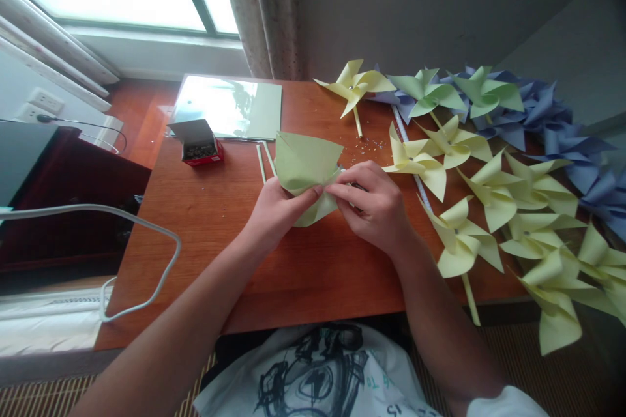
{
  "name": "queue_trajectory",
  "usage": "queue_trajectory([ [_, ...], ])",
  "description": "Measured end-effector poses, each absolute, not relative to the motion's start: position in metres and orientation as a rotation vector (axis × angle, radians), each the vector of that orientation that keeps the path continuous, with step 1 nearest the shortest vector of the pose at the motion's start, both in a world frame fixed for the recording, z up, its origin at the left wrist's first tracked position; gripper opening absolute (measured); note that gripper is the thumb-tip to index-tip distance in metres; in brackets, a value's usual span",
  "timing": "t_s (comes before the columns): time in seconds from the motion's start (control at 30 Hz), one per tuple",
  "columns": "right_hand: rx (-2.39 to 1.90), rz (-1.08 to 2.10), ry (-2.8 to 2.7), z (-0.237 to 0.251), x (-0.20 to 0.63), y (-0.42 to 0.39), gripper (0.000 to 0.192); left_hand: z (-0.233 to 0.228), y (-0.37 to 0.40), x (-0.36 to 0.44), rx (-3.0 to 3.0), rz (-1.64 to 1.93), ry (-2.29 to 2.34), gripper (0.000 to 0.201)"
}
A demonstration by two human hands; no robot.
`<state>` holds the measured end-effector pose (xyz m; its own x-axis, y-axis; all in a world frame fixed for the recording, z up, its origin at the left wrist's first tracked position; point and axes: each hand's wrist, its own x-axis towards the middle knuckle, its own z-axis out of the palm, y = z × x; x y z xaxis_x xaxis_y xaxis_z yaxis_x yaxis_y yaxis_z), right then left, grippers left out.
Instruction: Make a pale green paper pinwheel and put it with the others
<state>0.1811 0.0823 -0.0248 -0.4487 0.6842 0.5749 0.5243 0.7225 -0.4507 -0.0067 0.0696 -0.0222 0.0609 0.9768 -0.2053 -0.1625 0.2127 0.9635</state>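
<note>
A pale green paper pinwheel in the making sits at the middle of the wooden table. My left hand pinches its folded corners from the left. From the right, my right hand presses its fingertips at the same centre point. Both hands meet on the paper. Two thin straws lie on the table just behind and left of the paper, partly hidden under it.
A small open red box holding small dark items stands left of the paper, with a stack of green sheets behind it. Several finished yellow pinwheels, green pinwheels and blue pinwheels cover the right side. A white cable loops off the left edge.
</note>
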Motion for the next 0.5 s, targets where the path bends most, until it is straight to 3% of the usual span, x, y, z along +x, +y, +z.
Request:
queue_trajectory([
  [0.2,-0.935,0.445,-1.989,-0.018,0.176,0.078,0.020,-0.026,0.068,-0.010,1.243,1.032,1.235,0.027],
  [0.4,-1.081,0.940,-1.649,-0.012,0.176,0.071,0.053,-0.023,0.063,-0.006,1.768,0.866,1.280,0.019],
  [0.5,-1.058,1.094,-1.576,-0.009,0.177,0.071,0.056,-0.022,0.062,-0.004,1.944,0.784,1.264,0.020],
])
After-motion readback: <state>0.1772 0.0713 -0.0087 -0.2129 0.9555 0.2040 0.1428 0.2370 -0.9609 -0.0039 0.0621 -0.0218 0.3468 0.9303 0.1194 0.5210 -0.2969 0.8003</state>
